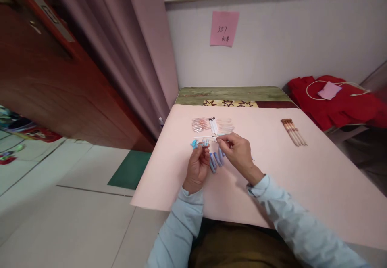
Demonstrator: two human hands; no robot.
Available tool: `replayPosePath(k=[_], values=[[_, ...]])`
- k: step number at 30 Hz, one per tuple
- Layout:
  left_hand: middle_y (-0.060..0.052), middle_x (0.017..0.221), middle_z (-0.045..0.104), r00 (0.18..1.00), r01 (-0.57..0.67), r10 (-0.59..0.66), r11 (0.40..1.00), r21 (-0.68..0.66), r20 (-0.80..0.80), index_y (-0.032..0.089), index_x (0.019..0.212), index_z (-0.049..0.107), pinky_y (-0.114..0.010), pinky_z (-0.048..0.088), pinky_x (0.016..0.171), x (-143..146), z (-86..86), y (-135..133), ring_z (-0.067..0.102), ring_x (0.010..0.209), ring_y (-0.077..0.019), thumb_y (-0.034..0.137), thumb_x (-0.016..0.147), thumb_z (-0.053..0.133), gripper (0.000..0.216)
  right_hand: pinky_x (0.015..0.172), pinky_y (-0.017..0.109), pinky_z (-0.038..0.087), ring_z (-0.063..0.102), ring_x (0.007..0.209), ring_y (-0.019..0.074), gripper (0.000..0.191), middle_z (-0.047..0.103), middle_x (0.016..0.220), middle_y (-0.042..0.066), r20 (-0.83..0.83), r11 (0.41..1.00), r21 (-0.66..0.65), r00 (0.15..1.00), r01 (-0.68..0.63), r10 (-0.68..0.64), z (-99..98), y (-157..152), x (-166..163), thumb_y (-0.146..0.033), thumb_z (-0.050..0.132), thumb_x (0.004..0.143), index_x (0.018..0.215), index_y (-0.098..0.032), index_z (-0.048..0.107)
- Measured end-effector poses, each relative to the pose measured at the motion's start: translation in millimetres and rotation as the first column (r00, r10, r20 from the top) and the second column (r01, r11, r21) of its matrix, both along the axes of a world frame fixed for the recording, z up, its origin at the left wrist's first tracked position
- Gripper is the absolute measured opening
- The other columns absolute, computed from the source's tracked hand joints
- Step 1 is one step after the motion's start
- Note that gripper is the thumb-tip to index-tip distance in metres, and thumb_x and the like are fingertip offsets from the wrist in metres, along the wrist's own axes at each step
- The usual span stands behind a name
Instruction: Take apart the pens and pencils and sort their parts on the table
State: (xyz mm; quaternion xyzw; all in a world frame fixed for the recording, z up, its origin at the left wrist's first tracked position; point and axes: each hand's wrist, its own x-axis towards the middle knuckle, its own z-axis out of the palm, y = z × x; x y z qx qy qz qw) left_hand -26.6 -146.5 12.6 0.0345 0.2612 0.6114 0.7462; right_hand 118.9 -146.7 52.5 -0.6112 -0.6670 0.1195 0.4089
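Note:
My left hand is closed, its fingertips pinching a small light-blue and white piece whose kind I cannot make out. A brighter blue bit shows just left of it. My right hand is closed too, thumb and forefinger pinched at the right end of a thin white stick, possibly a pen refill. Between the hands lie several blue-purple tubes, partly covered by my right hand. Beyond them are white sticks with black tips, flanked by clear, reddish-tinted barrels and pale clear tubes.
Pink paper covers the table. A row of brown-topped, wood-coloured pens lies on the right. Red cloth with a white cable sits past the right edge. A wall with a pink note stands behind, a curtain and wooden door left.

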Motion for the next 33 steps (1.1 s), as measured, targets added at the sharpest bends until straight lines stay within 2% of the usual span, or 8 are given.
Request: replayPosePath(k=[4,17,20,24,26,28,30,33], values=[[-0.004,0.080,0.072,0.998,0.053,-0.049,0.995,0.085,-0.047,0.010,0.087,0.068,-0.010,0.056,0.059,2.1,-4.8,-2.0,0.067,0.063,-0.0049,0.011,0.090,0.062,0.007,0.058,0.024,0.043,0.053,0.059,0.0127,0.019,0.063,0.068,0.001,-0.312,0.992,0.100,0.944,-0.082,0.109,4.2,-23.7,-0.7,-0.033,0.062,0.089,0.086,-0.019,0.075],[-0.001,0.069,0.069,0.973,0.184,-0.154,0.969,0.168,-0.174,0.010,0.083,0.068,-0.013,0.055,0.056,4.8,-5.8,-6.8,0.068,0.061,-0.0087,0.017,0.079,0.077,0.013,0.063,0.028,0.046,0.054,0.065,0.0144,0.021,0.066,0.076,0.003,-0.358,0.992,-0.047,0.929,-0.116,0.092,2.2,-32.4,0.3,-0.041,0.066,0.083,0.085,-0.022,0.075],[-0.001,0.069,0.069,0.977,0.173,-0.152,0.975,0.141,-0.152,0.011,0.083,0.067,-0.012,0.054,0.053,6.0,-5.3,-7.1,0.067,0.059,-0.0078,0.015,0.081,0.074,0.008,0.054,0.024,0.041,0.048,0.056,0.0111,0.031,0.062,0.069,0.000,-0.615,0.958,-0.194,0.787,-0.212,0.050,3.7,-25.6,-3.5,-0.047,0.076,0.073,0.085,-0.019,0.071],[-0.002,0.071,0.070,0.990,0.126,-0.121,0.990,0.066,-0.070,0.012,0.084,0.066,-0.010,0.053,0.052,0.7,0.8,-6.7,0.066,0.057,-0.0059,0.013,0.092,0.058,0.012,0.045,0.020,0.027,0.033,0.046,0.0056,0.044,0.050,0.059,-0.007,-0.869,0.762,-0.355,0.491,-0.541,-0.056,13.5,-12.8,-7.1,-0.050,0.083,0.060,0.081,-0.018,0.062],[-0.005,0.080,0.073,0.998,0.045,-0.047,0.998,0.037,0.041,0.011,0.092,0.066,-0.010,0.055,0.058,-8.7,6.6,-6.2,0.068,0.063,-0.0053,0.014,0.100,0.045,0.023,0.043,0.020,0.020,0.026,0.044,0.0042,0.046,0.046,0.059,-0.009,-0.904,0.720,-0.332,0.424,-0.609,-0.058,17.4,-7.9,-3.0,-0.054,0.080,0.063,0.083,-0.018,0.060],[-0.008,0.092,0.074,0.982,-0.093,0.084,0.995,0.041,0.169,0.011,0.106,0.065,-0.008,0.056,0.065,-20.9,12.1,-5.8,0.069,0.071,-0.0039,0.016,0.104,0.033,0.032,0.043,0.020,0.019,0.025,0.044,0.0045,0.045,0.046,0.059,-0.009,-0.882,0.790,-0.305,0.471,-0.532,-0.022,16.6,-4.6,6.2,-0.057,0.076,0.068,0.083,-0.018,0.060],[-0.008,0.095,0.074,0.964,-0.165,0.154,0.986,0.031,0.216,0.011,0.114,0.062,-0.008,0.056,0.066,-31.7,15.8,-5.4,0.069,0.072,-0.0035,0.016,0.105,0.029,0.034,0.045,0.021,0.025,0.033,0.046,0.0063,0.039,0.050,0.060,-0.007,-0.756,0.882,-0.302,0.655,-0.363,0.011,10.4,-2.7,17.4,-0.054,0.072,0.073,0.083,-0.017,0.063],[-0.009,0.091,0.073,0.975,-0.159,0.161,0.987,-0.027,0.154,0.008,0.108,0.062,-0.008,0.056,0.063,-38.0,17.4,-4.9,0.068,0.068,-0.0037,0.013,0.104,0.032,0.031,0.057,0.024,0.037,0.050,0.058,0.0118,0.022,0.062,0.068,-0.002,-0.293,0.949,-0.293,0.956,-0.112,0.022,-3.3,-2.4,27.4,-0.040,0.066,0.082,0.083,-0.019,0.070]])
